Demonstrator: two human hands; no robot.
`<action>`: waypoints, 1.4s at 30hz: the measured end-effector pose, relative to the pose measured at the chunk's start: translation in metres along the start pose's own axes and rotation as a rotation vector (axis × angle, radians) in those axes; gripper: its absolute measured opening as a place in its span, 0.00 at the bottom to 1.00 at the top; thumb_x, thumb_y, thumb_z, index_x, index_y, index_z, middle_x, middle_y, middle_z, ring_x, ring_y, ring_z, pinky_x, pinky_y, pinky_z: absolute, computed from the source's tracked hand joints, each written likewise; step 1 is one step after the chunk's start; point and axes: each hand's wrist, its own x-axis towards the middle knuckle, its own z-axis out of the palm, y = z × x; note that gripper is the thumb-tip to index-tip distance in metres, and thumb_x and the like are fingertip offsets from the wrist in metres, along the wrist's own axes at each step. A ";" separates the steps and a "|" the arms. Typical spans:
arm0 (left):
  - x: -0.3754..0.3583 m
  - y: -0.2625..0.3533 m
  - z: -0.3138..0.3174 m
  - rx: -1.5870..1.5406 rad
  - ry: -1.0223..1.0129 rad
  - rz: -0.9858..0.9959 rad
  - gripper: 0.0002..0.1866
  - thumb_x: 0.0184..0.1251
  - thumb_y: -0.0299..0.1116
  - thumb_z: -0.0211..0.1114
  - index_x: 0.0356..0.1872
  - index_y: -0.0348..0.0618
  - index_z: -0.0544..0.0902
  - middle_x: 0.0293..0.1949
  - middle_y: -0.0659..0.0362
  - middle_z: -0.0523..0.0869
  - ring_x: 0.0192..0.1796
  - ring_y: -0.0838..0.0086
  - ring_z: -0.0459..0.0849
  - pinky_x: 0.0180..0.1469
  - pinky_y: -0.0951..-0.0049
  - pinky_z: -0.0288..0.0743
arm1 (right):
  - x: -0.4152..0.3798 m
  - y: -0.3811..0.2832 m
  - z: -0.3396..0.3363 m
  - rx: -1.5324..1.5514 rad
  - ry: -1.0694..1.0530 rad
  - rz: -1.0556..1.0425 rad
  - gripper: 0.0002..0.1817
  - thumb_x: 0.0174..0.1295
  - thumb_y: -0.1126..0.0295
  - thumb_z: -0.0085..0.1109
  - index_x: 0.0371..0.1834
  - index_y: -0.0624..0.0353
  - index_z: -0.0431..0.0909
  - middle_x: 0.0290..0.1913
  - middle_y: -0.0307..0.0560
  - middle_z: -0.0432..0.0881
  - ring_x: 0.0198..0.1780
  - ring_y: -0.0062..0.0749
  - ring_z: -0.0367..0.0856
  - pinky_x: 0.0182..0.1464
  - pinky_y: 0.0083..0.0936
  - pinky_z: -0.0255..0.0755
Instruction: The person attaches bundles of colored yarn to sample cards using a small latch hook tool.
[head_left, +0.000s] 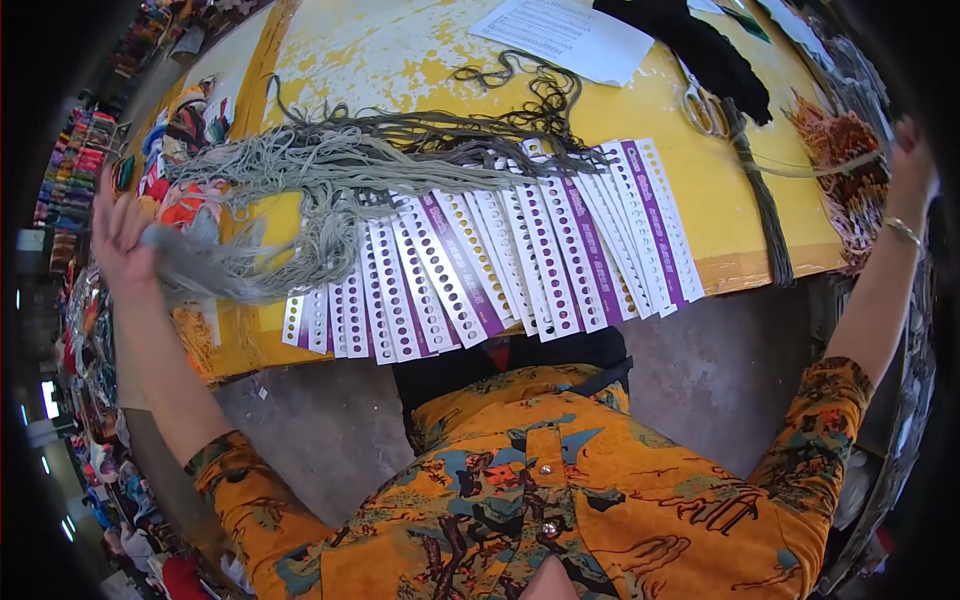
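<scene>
My left hand (125, 240) is at the left edge of the table, its fingers stretched and apart. Beside its palm is the motion-blurred end of a long bundle of grey thread (270, 165), which spreads across the table. Far out to the right, my right hand (910, 165) is closed on pale thin strands (825, 168) that stretch from near a dark grey hank (765, 215). White and purple punched thread cards (580, 245) lie fanned along the near edge, with grey and dark thread running over their upper ends.
Scissors (705, 108) lie beside a black cloth-like thing (705, 50) on the yellow table (400, 60). A printed sheet (565, 38) is at the back. Reddish-brown thread (840, 150) hangs at the right; coloured bundles (190, 125) sit at the left.
</scene>
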 end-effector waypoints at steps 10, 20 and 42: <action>-0.035 -0.252 0.227 -0.215 -0.355 -0.568 0.17 0.68 0.36 0.64 0.52 0.38 0.76 0.32 0.66 0.77 0.22 0.88 0.68 0.23 0.85 0.64 | -0.245 -0.013 0.186 0.167 -1.031 0.434 0.21 0.65 0.76 0.53 0.61 0.55 0.67 0.31 0.37 0.84 0.22 0.07 0.62 0.23 0.09 0.53; -0.075 -0.324 0.269 0.237 -0.310 -0.607 0.13 0.66 0.43 0.68 0.38 0.45 0.79 0.24 0.71 0.72 0.23 0.88 0.67 0.25 0.83 0.64 | -0.297 -0.001 0.199 0.141 -1.082 0.554 0.21 0.64 0.76 0.60 0.61 0.60 0.71 0.24 0.33 0.75 0.26 0.11 0.68 0.28 0.14 0.61; -0.077 -0.387 0.280 0.413 -0.058 -0.801 0.12 0.66 0.30 0.63 0.45 0.34 0.78 0.30 0.58 0.82 0.20 0.83 0.71 0.23 0.76 0.70 | -0.344 0.091 0.195 -0.027 -0.668 0.580 0.07 0.65 0.72 0.59 0.42 0.64 0.79 0.32 0.34 0.81 0.33 0.13 0.75 0.37 0.16 0.70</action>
